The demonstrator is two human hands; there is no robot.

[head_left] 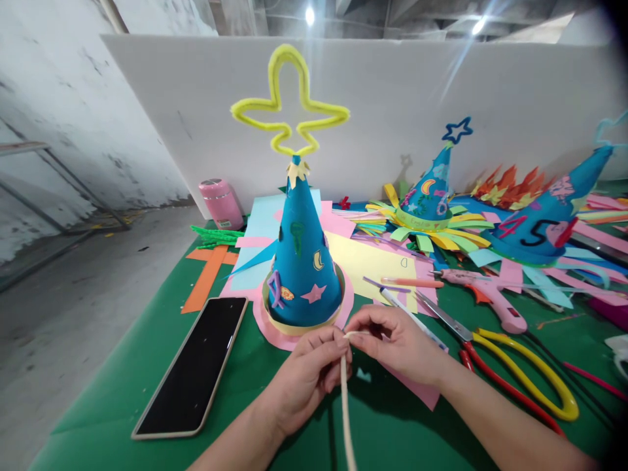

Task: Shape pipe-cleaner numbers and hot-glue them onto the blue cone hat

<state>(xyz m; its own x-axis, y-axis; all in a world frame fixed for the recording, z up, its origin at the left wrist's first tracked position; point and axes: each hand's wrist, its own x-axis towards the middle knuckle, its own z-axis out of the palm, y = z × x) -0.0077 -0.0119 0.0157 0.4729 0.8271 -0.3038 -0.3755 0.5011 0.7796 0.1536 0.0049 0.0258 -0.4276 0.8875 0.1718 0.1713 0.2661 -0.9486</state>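
Left grip point(311, 366) and right grip point(398, 339) pinch cream strand point(345, 409).

2 hands point(314, 360) — bare; forearms point(255, 422) — bare too

head cam | worn on person's head, above near side of green table point(245, 366) | faces forward and down, white board point(392, 85) across far side | left hand point(314, 366) and right hand point(397, 340) close, lower centre
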